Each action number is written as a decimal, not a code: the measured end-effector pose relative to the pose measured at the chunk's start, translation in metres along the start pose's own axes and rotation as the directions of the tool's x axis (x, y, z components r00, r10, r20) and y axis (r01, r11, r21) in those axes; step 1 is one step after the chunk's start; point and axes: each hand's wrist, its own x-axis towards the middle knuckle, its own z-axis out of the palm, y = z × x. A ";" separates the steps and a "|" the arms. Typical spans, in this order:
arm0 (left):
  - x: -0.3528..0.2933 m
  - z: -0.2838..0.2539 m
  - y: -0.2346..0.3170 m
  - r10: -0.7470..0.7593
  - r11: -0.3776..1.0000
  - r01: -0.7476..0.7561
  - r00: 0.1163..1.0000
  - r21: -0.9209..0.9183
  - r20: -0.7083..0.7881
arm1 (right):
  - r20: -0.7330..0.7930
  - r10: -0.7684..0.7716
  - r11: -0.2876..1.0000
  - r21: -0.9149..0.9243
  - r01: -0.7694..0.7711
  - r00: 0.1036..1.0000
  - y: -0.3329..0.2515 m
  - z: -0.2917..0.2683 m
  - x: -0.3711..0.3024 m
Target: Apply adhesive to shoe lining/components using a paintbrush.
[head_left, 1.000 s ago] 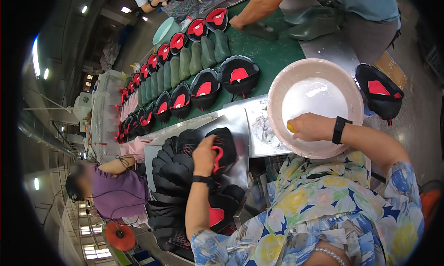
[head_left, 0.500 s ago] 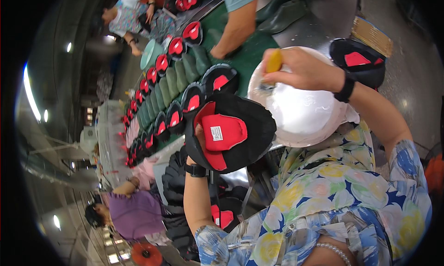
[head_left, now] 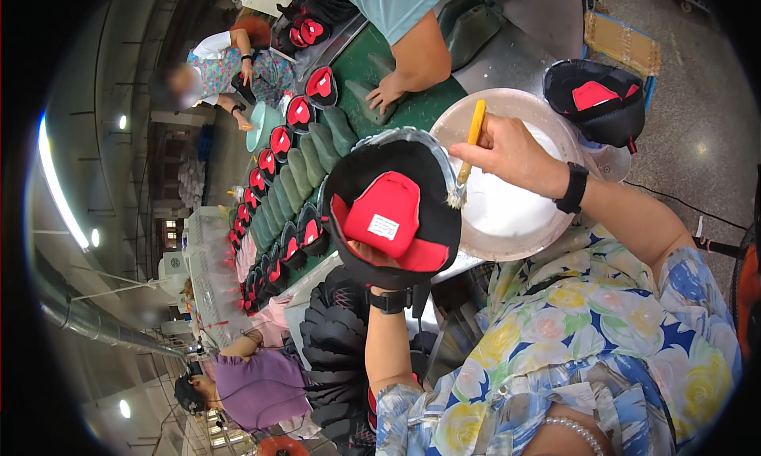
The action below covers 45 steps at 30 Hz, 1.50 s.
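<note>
A black shoe upper (head_left: 432, 174) with a red lining and a white label is held up in front of me. My left hand (head_left: 371, 254) grips it from below, fingers partly hidden inside the opening. In my right hand (head_left: 515, 151) is a yellow-handled brush (head_left: 474, 131), bristles pointing down. Those bristles are at the upper's right edge; whether they touch it, I cannot tell. A wet, whitish band runs along the upper's far rim. Just behind the brush stands a wide pale basin (head_left: 547, 246) holding white liquid.
Several green shoe lasts (head_left: 297, 173) and red-lined uppers line the green table (head_left: 357, 66). A co-worker's hand (head_left: 387, 93) rests by a last on the far side. Another black upper (head_left: 594, 127) sits right of the basin. Stacked black pieces (head_left: 329, 337) stand left of my forearm.
My right hand has lifted the brush from the basin to the upper's edge. The upper has turned in my left hand, its whitish rim now showing. The co-worker's hand has opened out over a last.
</note>
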 end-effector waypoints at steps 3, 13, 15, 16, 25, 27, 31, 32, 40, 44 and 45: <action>0.002 0.010 0.011 0.011 0.999 -0.015 0.996 -0.041 -0.088 | 0.033 0.086 0.987 0.132 -0.090 0.996 0.003 0.011 -0.011; 0.032 0.018 0.056 0.059 0.993 -0.084 0.960 -0.081 -0.275 | 0.140 0.088 0.940 0.315 -0.128 0.986 -0.014 0.017 -0.030; 0.033 0.005 0.030 0.003 0.958 -0.064 0.977 -0.280 -0.214 | 0.125 0.042 0.956 0.282 -0.076 0.991 -0.007 0.004 -0.025; 0.051 0.005 0.024 -0.009 0.957 -0.056 0.975 -0.285 -0.222 | 0.090 -0.142 0.979 0.163 0.126 0.986 -0.005 -0.002 -0.021; -0.020 0.035 0.038 -0.108 0.919 0.018 0.972 -0.393 -0.209 | 0.108 -0.848 0.530 0.133 0.837 0.520 -0.038 0.005 0.001; -0.039 0.040 0.041 -0.130 0.905 0.036 0.972 -0.424 -0.194 | 0.145 -0.905 0.421 0.162 0.892 0.401 -0.042 0.020 0.004; -0.053 0.052 0.039 -0.176 0.874 0.070 0.968 -0.481 -0.180 | 0.255 -0.898 0.388 0.072 0.919 0.359 -0.037 0.033 0.020; -0.054 0.050 0.039 -0.188 0.867 0.078 0.966 -0.493 -0.179 | 0.298 -0.869 0.423 0.033 0.906 0.395 -0.035 0.031 0.025; -0.035 0.032 0.020 -0.302 0.786 0.152 0.940 -0.599 -0.157 | 0.480 -0.360 0.892 -0.073 0.445 0.800 -0.013 0.004 0.025; -0.050 0.017 0.018 -0.367 0.740 0.189 0.918 -0.646 -0.151 | 0.593 -0.163 0.925 -0.186 0.331 0.789 -0.017 -0.017 0.017; -0.048 0.011 0.016 -0.382 0.730 0.196 0.911 -0.655 -0.154 | 0.615 -0.118 0.929 -0.209 0.306 0.780 -0.021 -0.023 0.016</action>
